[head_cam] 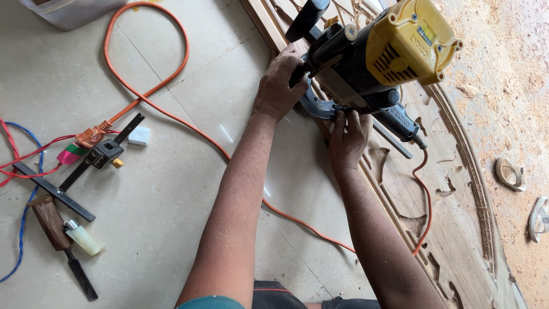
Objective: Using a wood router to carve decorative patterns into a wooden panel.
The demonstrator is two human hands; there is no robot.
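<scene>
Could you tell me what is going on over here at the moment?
A person is bent over a carved wooden panel lying on the tiled floor, working a yellow and black power tool on its edge. The left hand grips the tool's side, and the right hand is on its base. An orange cable snakes across the floor. A chisel and a metal square lie to the left, and sawdust covers the right.

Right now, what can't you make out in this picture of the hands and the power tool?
Head view only:
- The tool's cutter: hidden under the yellow power tool.
- Left hand: fingertips hidden behind the tool's body.
- Carved wood panel: cut off at the top and bottom edges.
- White container: cut off at the top edge.
</scene>
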